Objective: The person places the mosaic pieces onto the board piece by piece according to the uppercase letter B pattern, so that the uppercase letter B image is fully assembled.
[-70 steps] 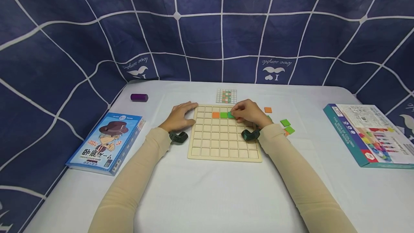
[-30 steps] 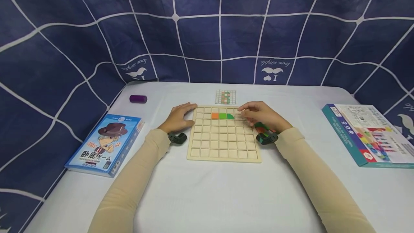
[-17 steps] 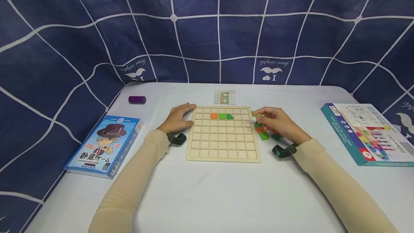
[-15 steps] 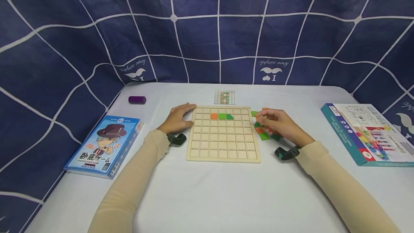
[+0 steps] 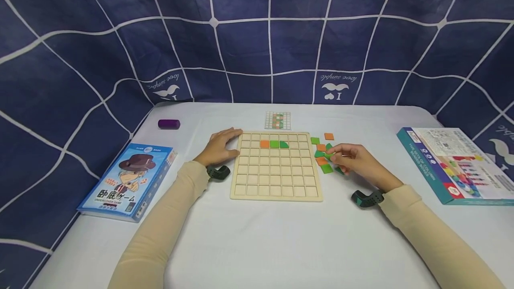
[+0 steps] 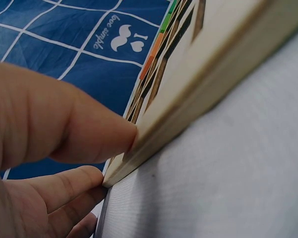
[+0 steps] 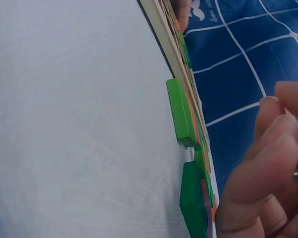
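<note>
A wooden grid board (image 5: 275,182) lies flat on the white-covered table. In one of its upper rows sit an orange square tile (image 5: 265,144), a light green square tile (image 5: 275,144) and a dark green quarter-round tile (image 5: 284,145). My left hand (image 5: 218,146) rests along the board's left side, thumb (image 6: 104,131) touching the edge, other fingers at the far corner. To the board's right, my right hand (image 5: 355,159) is over the loose tiles, fingertips right at a light green tile (image 5: 328,157); I cannot tell whether they pinch it. Part of the pile is hidden beneath this hand.
Loose orange and green tiles (image 5: 327,169) lie close to the board's right edge. Behind the board is a small pattern card (image 5: 278,120). A blue game box (image 5: 128,182) and purple cylinder (image 5: 168,124) stand left, a teal-edged box (image 5: 462,168) right.
My right hand has left the dark green quarter-round tile in the board and moved right, then slightly toward me, over the loose tiles. The left hand stays at the board's edge.
</note>
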The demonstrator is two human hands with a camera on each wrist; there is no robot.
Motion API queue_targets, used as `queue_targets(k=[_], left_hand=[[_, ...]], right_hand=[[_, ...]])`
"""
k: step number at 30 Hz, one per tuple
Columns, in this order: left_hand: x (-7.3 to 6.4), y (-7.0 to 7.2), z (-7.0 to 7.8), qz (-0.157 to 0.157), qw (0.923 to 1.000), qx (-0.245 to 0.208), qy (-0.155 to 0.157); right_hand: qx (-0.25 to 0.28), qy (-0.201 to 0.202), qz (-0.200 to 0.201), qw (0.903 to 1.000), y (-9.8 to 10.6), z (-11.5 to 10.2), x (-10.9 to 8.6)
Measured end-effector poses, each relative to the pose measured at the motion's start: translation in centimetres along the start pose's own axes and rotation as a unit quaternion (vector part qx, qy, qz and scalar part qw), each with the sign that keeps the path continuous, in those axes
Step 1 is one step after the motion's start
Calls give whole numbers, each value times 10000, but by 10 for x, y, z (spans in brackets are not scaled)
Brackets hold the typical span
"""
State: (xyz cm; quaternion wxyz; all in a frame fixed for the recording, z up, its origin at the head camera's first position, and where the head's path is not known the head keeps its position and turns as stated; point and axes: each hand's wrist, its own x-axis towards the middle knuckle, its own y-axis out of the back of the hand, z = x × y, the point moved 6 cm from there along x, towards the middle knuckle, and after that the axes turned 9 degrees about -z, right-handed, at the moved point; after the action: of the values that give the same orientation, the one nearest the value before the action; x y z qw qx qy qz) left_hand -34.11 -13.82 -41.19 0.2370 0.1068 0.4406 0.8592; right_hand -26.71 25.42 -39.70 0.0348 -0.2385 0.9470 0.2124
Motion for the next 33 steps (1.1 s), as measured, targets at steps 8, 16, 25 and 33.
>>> queue_targets(k=[8,16,25,33], left_hand=[[-1,0,0,25,10000,11,-12],[-1,0,0,24,10000,6,-36],[0,1,0,22,10000,40,-71],[2,-1,-1,11,10000,49,-2]], right_hand=[[-566,17,-71,9984,-1,5,0],[-1425,-40,-27,9898,-1,6,2],[-1682,-40,-39,9857,-1,4,0],[-1396,-55,-94,9902,2,3,-3]])
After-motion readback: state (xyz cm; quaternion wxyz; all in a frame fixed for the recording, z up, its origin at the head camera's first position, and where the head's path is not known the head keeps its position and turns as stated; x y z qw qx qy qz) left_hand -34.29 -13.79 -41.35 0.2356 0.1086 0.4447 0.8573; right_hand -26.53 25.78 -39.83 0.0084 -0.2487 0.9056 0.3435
